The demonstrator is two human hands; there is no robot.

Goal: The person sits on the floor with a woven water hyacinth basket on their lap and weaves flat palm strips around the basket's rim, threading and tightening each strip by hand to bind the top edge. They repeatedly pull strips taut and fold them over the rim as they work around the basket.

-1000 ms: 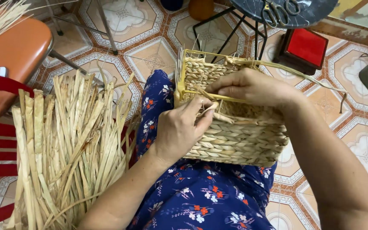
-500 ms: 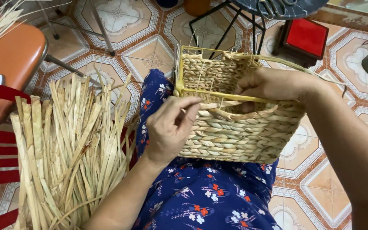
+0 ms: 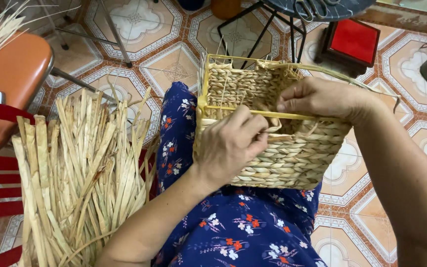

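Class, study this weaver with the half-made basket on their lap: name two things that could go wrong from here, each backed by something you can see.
1. The woven basket rests tilted on the lap, steadied only by the left hand and right hand at its rim; it might slip off.
2. The long loose strand trailing past the right hand looks thin and dry, so a hard pull might snap it.

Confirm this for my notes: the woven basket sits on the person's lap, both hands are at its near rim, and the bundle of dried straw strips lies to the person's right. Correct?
Not quite. The head view shows the bundle of dried straw strips lying to the person's left, not right. The rest holds: the woven basket rests on the lap, and the left hand and right hand are both at its near rim.
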